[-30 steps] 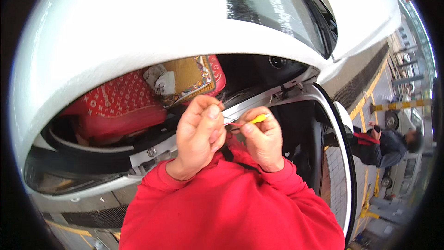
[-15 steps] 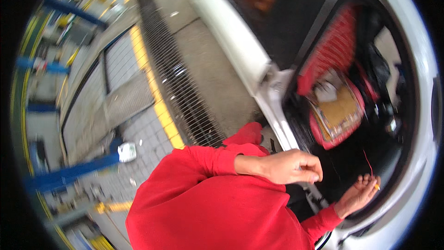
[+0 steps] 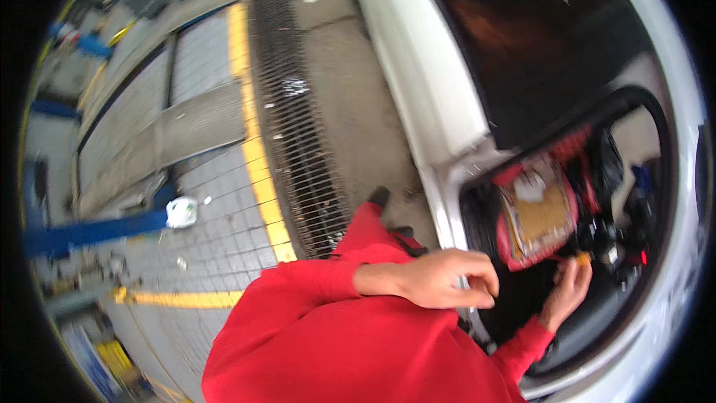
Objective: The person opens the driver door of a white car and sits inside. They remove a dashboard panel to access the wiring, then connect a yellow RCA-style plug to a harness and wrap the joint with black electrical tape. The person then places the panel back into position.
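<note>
The small yellow thing (image 3: 583,258) is pinched by the right hand (image 3: 570,292) inside the white car (image 3: 436,104), near the red seat (image 3: 506,248). It is best held softly and kept in sight. The left hand (image 3: 440,280) is curled; whether anything is held there cannot be told.

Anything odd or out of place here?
Possible stray litter: a white scrap lies on the tiled floor, and a crumpled white bundle sits at the end of a blue beam; both look discarded. Nothing stands out about the yellow-orange piece in the right hand, though it's blurred.
</note>
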A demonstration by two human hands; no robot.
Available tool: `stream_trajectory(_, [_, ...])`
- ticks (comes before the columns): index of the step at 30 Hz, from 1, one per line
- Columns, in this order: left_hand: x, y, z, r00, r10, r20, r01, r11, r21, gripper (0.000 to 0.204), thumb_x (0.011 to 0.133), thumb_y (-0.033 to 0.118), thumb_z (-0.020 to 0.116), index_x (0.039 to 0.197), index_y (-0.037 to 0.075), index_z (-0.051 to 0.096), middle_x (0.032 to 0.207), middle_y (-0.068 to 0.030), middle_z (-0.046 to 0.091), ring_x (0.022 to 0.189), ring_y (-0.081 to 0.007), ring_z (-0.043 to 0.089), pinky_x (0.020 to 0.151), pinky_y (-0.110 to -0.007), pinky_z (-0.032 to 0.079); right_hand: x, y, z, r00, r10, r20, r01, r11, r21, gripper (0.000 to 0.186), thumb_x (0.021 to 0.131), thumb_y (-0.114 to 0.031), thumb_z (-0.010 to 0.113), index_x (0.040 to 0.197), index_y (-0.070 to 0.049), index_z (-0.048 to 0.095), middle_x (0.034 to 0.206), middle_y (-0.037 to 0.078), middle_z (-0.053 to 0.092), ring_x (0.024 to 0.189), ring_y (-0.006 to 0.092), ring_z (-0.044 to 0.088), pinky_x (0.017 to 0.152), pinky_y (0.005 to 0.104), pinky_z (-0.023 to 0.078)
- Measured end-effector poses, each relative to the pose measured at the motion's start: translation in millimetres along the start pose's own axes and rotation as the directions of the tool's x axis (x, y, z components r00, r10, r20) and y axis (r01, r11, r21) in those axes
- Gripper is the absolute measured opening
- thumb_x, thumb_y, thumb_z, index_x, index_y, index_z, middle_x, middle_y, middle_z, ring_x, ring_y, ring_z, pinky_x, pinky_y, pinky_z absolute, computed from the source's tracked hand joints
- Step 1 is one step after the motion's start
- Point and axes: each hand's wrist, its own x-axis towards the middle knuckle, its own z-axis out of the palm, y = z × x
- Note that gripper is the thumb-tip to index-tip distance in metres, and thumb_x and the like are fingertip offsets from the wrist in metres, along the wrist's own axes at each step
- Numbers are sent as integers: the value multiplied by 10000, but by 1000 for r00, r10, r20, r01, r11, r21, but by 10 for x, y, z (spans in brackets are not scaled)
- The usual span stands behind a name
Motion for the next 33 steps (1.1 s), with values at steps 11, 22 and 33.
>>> stream_trajectory(11, [842, -573, -88, 982, -191, -9, 191, 978, 84, 303, 1024, 82, 761, 1307, -10, 705, 1184, -71, 747, 950, -101, 677, 856, -268, 554, -299, -223, 312, 982, 36, 186, -25, 998, -59, 300, 1032, -82, 760, 1302, 40, 718, 1040, 35, 702, 897, 95, 626, 811, 265, 521])
stream_trajectory(22, [1539, -1378, 834, 983, -150, 107, 136, 983, 126, 281, 1011, 86, 782, 1285, 31, 758, 1090, -71, 745, 860, -123, 705, 733, -271, 558, -489, 203, -221, 951, -164, 262, 228, 944, -237, 242, 999, -55, 768, 1226, 28, 756, 1015, 140, 715, 895, 259, 698, 772, 344, 548])
stream_trajectory(33, [1968, -2258, 1140, 902, -423, 91, 432, 884, -176, 252, 1002, 37, 784, 1254, 27, 779, 1062, -7, 739, 872, -49, 665, 723, -205, 533, 50, 971, -404, 986, -37, 163, 81, 959, -273, 223, 944, -47, 829, 1151, 18, 777, 1021, 133, 742, 892, 243, 725, 762, 338, 572])
